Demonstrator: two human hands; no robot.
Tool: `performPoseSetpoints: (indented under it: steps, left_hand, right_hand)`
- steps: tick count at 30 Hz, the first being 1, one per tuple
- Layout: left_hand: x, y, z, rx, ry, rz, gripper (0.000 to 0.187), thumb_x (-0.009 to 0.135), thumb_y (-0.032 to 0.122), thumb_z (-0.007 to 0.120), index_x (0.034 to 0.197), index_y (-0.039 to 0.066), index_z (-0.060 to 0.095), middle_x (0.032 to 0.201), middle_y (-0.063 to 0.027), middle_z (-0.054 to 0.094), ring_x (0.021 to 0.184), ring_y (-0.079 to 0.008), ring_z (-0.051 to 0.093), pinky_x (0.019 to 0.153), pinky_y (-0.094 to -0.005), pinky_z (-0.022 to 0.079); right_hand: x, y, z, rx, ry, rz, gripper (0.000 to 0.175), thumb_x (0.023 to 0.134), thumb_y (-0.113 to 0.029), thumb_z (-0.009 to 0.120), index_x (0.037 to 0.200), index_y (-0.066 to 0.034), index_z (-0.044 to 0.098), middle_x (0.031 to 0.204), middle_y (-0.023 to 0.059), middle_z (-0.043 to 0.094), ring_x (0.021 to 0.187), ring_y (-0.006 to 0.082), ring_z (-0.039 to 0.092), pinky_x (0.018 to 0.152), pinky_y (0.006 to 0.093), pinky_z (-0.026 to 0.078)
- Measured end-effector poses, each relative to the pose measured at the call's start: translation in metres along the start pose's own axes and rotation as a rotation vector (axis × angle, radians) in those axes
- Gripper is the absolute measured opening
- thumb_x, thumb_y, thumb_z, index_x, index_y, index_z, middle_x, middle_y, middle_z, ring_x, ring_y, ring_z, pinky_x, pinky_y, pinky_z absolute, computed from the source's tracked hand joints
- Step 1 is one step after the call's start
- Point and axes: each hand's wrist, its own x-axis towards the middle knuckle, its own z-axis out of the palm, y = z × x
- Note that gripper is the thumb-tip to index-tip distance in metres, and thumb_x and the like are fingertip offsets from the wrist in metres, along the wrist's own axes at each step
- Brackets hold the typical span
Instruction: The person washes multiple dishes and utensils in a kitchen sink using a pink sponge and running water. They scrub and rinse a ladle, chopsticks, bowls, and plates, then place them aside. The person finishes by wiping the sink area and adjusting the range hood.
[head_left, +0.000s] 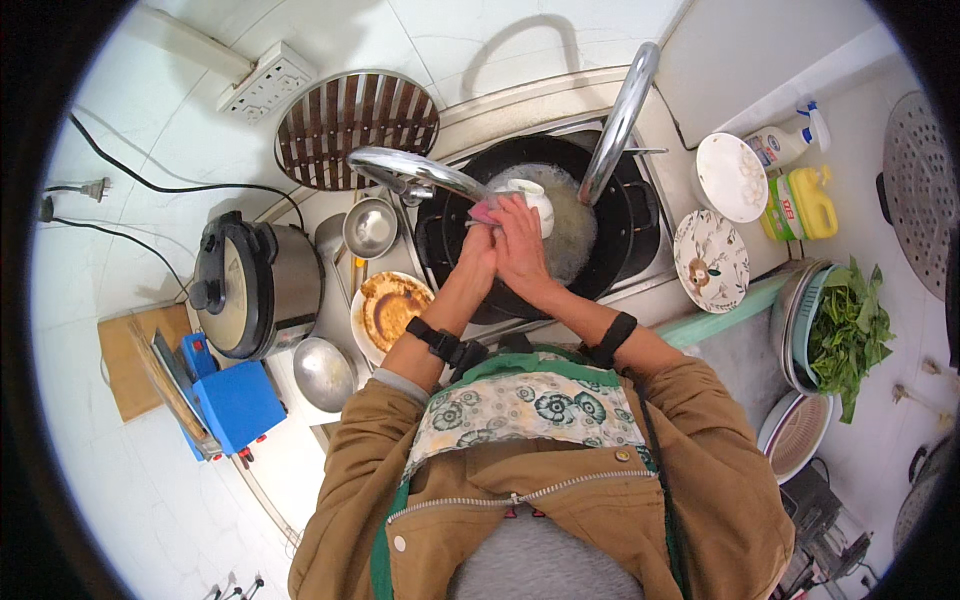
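My left hand (480, 251) and my right hand (520, 244) meet over a black wok (615, 232) that sits in the sink. The wok holds cloudy, foamy water (574, 247). A pink cloth (486, 210) is bunched between my hands, and the fingers of both appear closed on it. My right hand's fingers also lie against a white bowl (541, 214) in the water, partly covering it. My left palm and fingertips are hidden. Two curved chrome faucet spouts (442, 171) reach over the wok.
At left stand a pressure cooker (289, 277), a sauce-stained plate (394, 307), metal bowls (370, 229) and a blue knife holder (236, 401). At right are a white bowl (724, 180), a patterned plate (712, 262), a yellow detergent bottle (810, 202) and leafy greens (844, 330) in a basin.
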Motion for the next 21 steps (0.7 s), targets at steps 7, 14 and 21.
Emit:
performPoseSetpoints:
  steps: [7,14,21]
  left_hand:
    - [-0.007,0.007,0.007,0.108,0.012,0.091,0.027,0.089,0.013,0.048,0.114,0.004,0.048,0.113,-0.0101,0.054,0.102,-0.022,0.055,0.089,-0.0363,0.045]
    - [-0.03,0.017,0.007,0.319,0.006,0.137,0.036,0.084,0.014,0.058,0.117,0.003,0.046,0.112,-0.0089,0.055,0.102,-0.0221,0.055,0.09,-0.0379,0.044]
    - [-0.046,0.014,-0.004,0.46,-0.103,0.164,0.033,0.083,0.015,0.06,0.112,0.002,0.051,0.104,-0.0081,0.059,0.094,-0.0207,0.058,0.084,-0.0379,0.047]
  right_hand:
    - [0.027,0.016,-0.011,0.078,0.123,0.0,0.019,0.083,-0.009,0.048,0.1,-0.0048,0.055,0.11,0.0155,0.055,0.106,0.0319,0.048,0.093,0.0396,0.035]
    - [0.06,0.037,-0.03,0.348,-0.178,0.523,0.021,0.083,-0.016,0.05,0.1,-0.0072,0.06,0.083,0.0106,0.062,0.074,0.0175,0.057,0.069,0.0302,0.045]
    - [0.056,0.072,-0.026,0.092,-0.267,0.297,0.023,0.081,-0.01,0.046,0.096,-0.0077,0.065,0.09,0.0148,0.063,0.079,0.0271,0.059,0.073,0.0346,0.046]
